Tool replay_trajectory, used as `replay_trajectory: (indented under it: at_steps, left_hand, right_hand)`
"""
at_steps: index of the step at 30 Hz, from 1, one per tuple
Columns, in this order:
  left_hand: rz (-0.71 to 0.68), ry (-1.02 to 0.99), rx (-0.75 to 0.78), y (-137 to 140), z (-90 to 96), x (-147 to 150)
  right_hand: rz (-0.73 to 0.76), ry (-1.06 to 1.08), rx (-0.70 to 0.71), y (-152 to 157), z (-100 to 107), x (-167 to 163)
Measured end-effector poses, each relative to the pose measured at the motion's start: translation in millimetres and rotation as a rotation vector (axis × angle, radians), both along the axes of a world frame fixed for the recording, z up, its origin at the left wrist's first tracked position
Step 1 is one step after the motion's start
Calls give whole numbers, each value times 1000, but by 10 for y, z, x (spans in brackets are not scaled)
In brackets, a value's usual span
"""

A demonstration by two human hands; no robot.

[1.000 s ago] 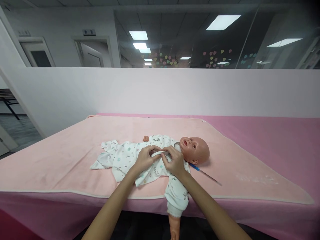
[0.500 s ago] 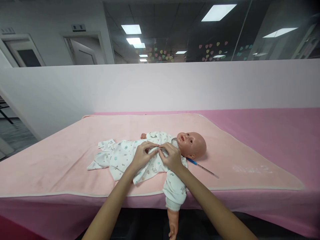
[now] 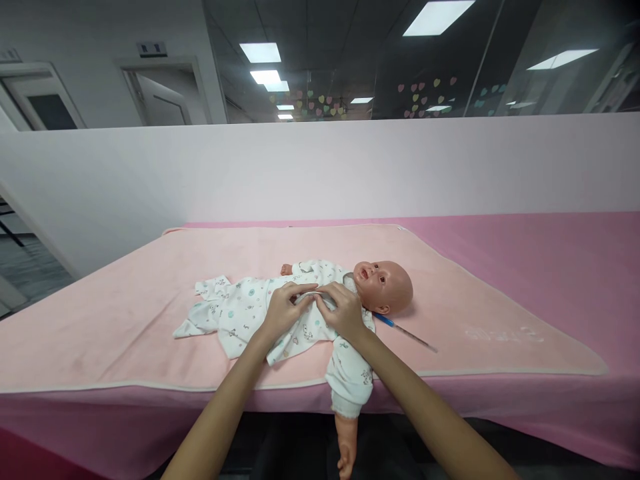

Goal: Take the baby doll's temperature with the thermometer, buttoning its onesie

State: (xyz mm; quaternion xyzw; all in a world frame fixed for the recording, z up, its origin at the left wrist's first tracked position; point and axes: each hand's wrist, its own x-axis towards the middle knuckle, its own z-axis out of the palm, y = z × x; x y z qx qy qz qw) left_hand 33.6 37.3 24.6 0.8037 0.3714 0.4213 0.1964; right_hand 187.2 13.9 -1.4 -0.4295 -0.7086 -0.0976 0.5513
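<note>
A baby doll [image 3: 385, 285] lies on its back across the table, its head to the right. It wears a white printed romper [image 3: 245, 300], whose legs lie flat at the left. Over the doll's chest, my left hand [image 3: 287, 308] pinches the romper's edge between thumb and fingers. Right against it, my right hand [image 3: 344, 312] pinches the same edge, the fingertips of both hands meeting. Whatever fastener lies between the fingertips is too small to make out. One doll arm [image 3: 346, 440], in its sleeve, hangs over the table's front edge; the other hand [image 3: 287, 269] rests at the far side.
A peach blanket [image 3: 130, 293] is spread under the doll on a pink table cover [image 3: 560, 280]. A thin stick with a blue end [image 3: 410, 335] lies beside the doll's head. Behind the table stands a low white wall [image 3: 320, 170] with glass above.
Both hands stay at the romper's edge with almost no movement. The whole view has shifted very slightly; the doll lies as before.
</note>
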Motion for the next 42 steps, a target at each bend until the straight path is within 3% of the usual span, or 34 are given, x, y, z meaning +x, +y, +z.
replay_trajectory:
  at_steps: [14,26,42]
  left_hand:
    - [116,167,181,9,19,35]
    - [-12,132,101,6,26,3]
    - [-44,107,61,-6,59,5]
  right_hand:
    - [10,23,-19,-4,10,-6]
    - [0,2,-17,3,2,-4]
    - [11,5,-32,-20,21,1]
